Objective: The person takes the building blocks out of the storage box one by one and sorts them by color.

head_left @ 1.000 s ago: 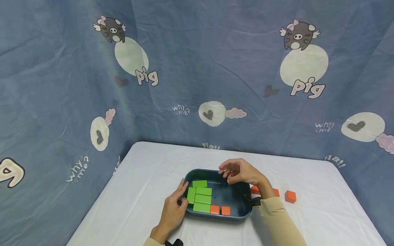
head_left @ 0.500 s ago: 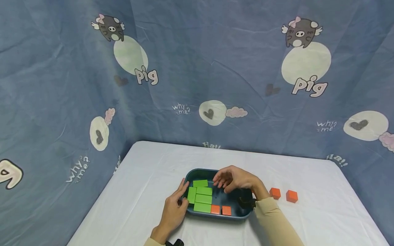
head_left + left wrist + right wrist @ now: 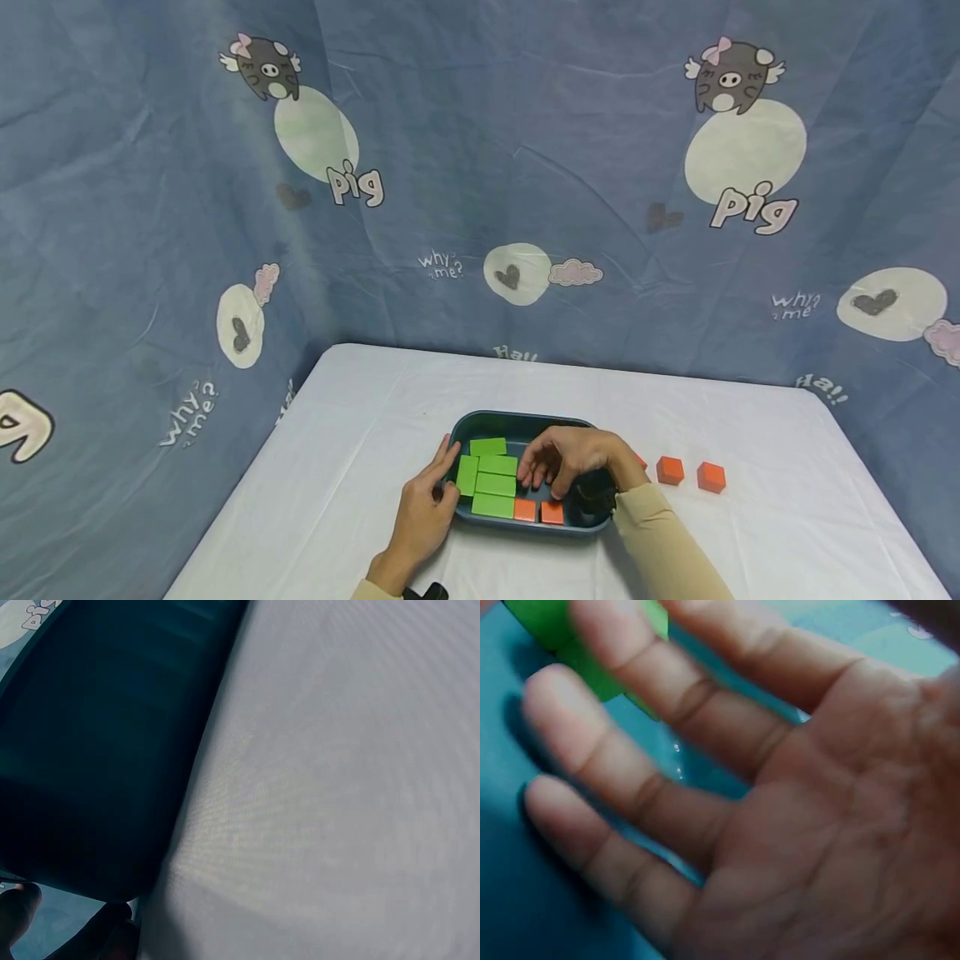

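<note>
A dark teal bin (image 3: 510,528) stands on the white table. Inside, several flat green blocks (image 3: 495,484) fill the left part, and two orange blocks (image 3: 552,512) lie along the front wall. My left hand (image 3: 420,510) rests against the bin's left end, its fingers stretched along the rim; the left wrist view shows fingertips (image 3: 112,919) at the bin's edge. My right hand (image 3: 576,454) reaches down into the bin with loosely bent fingers and nothing in the palm. Its fingertips are beside the green blocks, and its thumb is just above the right orange block.
Outside the bin to the right, two orange cubes (image 3: 670,471) sit on the white tablecloth (image 3: 780,517). Another orange block (image 3: 641,460) is mostly hidden behind the right wrist. A blue patterned curtain (image 3: 420,167) hangs along the table's back and left.
My right hand has come down from the bin's far rim toward its front, near the orange blocks. My left hand and the blocks have stayed where they were.
</note>
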The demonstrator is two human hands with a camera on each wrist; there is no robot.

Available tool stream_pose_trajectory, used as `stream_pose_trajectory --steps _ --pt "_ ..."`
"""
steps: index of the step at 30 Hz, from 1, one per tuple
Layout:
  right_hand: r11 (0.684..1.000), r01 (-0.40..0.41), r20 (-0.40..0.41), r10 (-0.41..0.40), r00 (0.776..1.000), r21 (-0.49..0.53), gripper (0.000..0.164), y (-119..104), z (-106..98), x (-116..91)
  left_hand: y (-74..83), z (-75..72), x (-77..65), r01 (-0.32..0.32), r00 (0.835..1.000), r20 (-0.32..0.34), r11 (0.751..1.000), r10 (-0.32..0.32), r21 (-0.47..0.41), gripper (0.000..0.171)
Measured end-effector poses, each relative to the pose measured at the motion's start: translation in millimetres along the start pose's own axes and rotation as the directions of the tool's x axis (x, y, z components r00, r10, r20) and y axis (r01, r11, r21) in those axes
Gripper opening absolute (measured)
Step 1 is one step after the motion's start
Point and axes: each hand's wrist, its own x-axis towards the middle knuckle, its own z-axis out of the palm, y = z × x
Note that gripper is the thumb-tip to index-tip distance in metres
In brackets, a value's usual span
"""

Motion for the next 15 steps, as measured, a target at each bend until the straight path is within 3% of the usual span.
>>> stream_pose_trajectory --steps 15 --pt "0.997 -0.072 0.084 0.073 0.994 -0.021 0.051 7.2 2.5 0.7 1.2 0.7 -0.1 0.014 1.0 -0.004 1.0 -0.014 0.005 0.06"
